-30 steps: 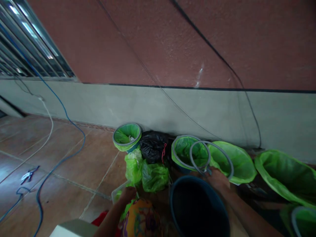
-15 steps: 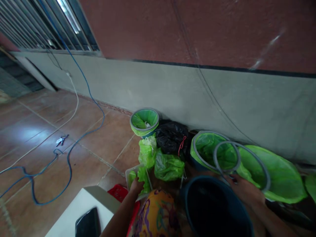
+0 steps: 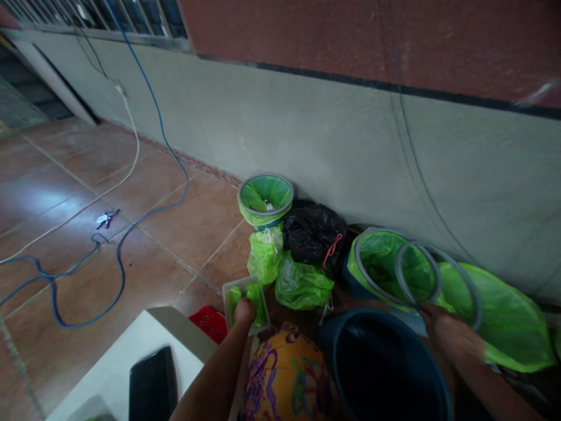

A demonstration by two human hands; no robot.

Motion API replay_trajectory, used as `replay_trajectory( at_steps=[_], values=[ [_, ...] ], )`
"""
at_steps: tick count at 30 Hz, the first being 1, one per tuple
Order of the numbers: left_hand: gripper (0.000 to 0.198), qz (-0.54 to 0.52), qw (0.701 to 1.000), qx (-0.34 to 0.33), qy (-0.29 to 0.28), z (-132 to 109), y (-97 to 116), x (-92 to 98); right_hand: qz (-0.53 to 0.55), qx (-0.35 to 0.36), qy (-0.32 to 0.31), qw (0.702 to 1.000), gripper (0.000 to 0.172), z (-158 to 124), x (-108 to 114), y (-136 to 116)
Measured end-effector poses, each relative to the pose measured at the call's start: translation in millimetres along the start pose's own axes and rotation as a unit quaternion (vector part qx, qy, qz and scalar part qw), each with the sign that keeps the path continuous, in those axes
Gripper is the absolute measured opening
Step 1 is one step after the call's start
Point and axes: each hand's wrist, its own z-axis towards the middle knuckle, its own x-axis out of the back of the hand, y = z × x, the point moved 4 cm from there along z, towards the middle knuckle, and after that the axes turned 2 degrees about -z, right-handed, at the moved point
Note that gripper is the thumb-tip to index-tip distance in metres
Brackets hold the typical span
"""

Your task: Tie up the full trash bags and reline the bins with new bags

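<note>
My left hand [image 3: 245,312] reaches into a small clear tub [image 3: 228,286] that holds bright green plastic bags [image 3: 258,301]; its fingertips are hidden, so its grip is unclear. My right hand [image 3: 445,330] is closed on grey rings [image 3: 405,280], which hang over a green-lined bin [image 3: 372,254]. A dark blue bin [image 3: 390,362] with nothing visible in its dark inside stands between my arms, beside my patterned clothing [image 3: 284,374].
A smaller lined bin [image 3: 266,199] stands by the wall, near a black bag [image 3: 313,234] and tied green bags [image 3: 302,283]. A phone [image 3: 153,383] lies on a white box [image 3: 131,351]. Cords and keys [image 3: 106,219] lie on the tiled floor.
The view has shifted, with the wall and window higher in frame. My left hand has moved down into the tub, and the green bag that stuck up there now lies lower. The rings remain in my right hand.
</note>
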Motion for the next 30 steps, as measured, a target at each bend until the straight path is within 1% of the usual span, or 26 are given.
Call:
replay_trajectory(
  at_steps=[2,4,5,7,8,9,10,11,12,13,14,15,16,17,18,19,20,21,22,23,24,26,27,28,29,30],
  values=[
    [0.013,0.039,0.999,-0.011,-0.009,-0.4,5.5,7.4,0.001,-0.001,0.02,1.0,0.049,-2.1,1.0,0.6],
    [0.019,0.064,0.998,-0.021,-0.002,-3.7,13.5,21.3,0.002,-0.012,0.073,0.997,0.05,-4.6,9.0,-5.7],
    [0.022,0.073,0.997,-0.027,0.009,-7.1,18.5,30.1,0.009,-0.02,0.101,0.995,0.051,-5.4,15.2,-13.1],
    [0.026,0.08,0.994,-0.055,0.051,-18.5,30.6,50.0,0.055,-0.027,0.138,0.989,0.049,-5.0,30.3,-39.9],
    [0.027,0.074,0.991,-0.08,0.079,-26.5,37.0,59.7,0.094,-0.021,0.138,0.986,0.047,-3.8,38.1,-60.4],
    [0.026,0.059,0.987,-0.109,0.105,-35.8,43.1,68.3,0.151,-0.006,0.131,0.98,0.045,-2.5,46.0,-85.6],
    [0.024,0.033,0.981,-0.141,0.126,-45.8,48.3,75.4,0.218,0.014,0.109,0.97,0.043,-1.4,53.0,-115.3],
    [0.022,-0.003,0.976,-0.17,0.138,-55.8,52.4,80.5,0.287,0.058,0.058,0.954,0.041,-1.0,57.6,-150.7],
    [0.02,-0.047,0.971,-0.193,0.136,-65.2,55.1,83.1,0.34,0.105,-0.004,0.935,0.041,-2.0,60.3,-188.9],
    [0.02,-0.094,0.966,-0.211,0.119,-73.5,56.7,83.4,0.376,0.151,-0.069,0.912,0.045,-4.7,60.9,-228.1],
    [0.02,-0.142,0.96,-0.223,0.091,-80.6,57.6,81.8,0.402,0.192,-0.126,0.886,0.057,-8.3,59.4,-265.9],
    [0.022,-0.187,0.953,-0.231,0.057,-86.5,58.0,78.9,0.418,0.232,-0.175,0.861,0.073,-12.3,55.7,-301.3],
    [0.023,-0.227,0.945,-0.234,0.022,-91.2,57.8,75.3,0.415,0.271,-0.208,0.843,0.087,-16.0,49.7,-332.7],
    [0.025,-0.261,0.937,-0.233,-0.01,-94.5,57.1,71.6,0.4,0.302,-0.216,0.838,0.093,-18.1,42.1,-358.4],
    [0.027,-0.29,0.928,-0.229,-0.033,-96.1,55.6,68.5,0.38,0.337,-0.216,0.834,0.086,-19.4,33.1,-379.3],
    [0.03,-0.315,0.922,-0.223,-0.045,-96.0,53.3,66.4,0.364,0.352,-0.218,0.835,0.066,-19.2,22.2,-394.1],
    [0.032,-0.336,0.917,-0.21,-0.046,-93.8,49.9,65.1,0.359,0.34,-0.216,0.842,0.044,-16.7,10.8,-402.4],
    [0.035,-0.356,0.915,-0.186,-0.04,-89.5,45.2,64.1,0.374,0.313,-0.222,0.844,0.025,-13.3,-0.3,-405.3],
    [0.037,-0.376,0.914,-0.147,-0.03,-83.6,39.0,62.8,0.413,0.27,-0.236,0.837,0.015,-9.2,-10.4,-403.5],
    [0.04,-0.395,0.914,-0.09,-0.02,-76.7,31.5,60.4,0.473,0.215,-0.257,0.815,0.012,-5.1,-19.3,-398.2],
    [0.044,-0.41,0.912,-0.02,-0.015,-69.8,23.4,56.3,0.544,0.155,-0.283,0.774,0.011,-1.6,-26.7,-390.9],
    [0.051,-0.428,0.895,0.119,-0.036,-59.6,10.6,41.8,0.678,0.042,-0.327,0.656,0.018,3.4,-36.0,-375.2],
    [0.055,-0.432,0.884,0.168,-0.059,-56.7,7.7,32.4,0.725,-0.003,-0.337,0.6,0.022,5.3,-38.2,-368.1],
    [0.06,-0.435,0.874,0.2,-0.085,-55.1,7.4,22.2,0.757,-0.036,-0.34,0.557,0.025,6.9,-39.1,-362.5],
    [0.064,-0.441,0.863,0.219,-0.117,-54.8,9.2,11.4,0.776,-0.054,-0.339,0.529,0.026,8.1,-39.0,-358.6],
    [0.067,-0.451,0.849,0.228,-0.151,-55.7,12.8,0.6,0.787,-0.058,-0.334,0.515,0.027,9.0,-38.0,-356.5]
  ],
)
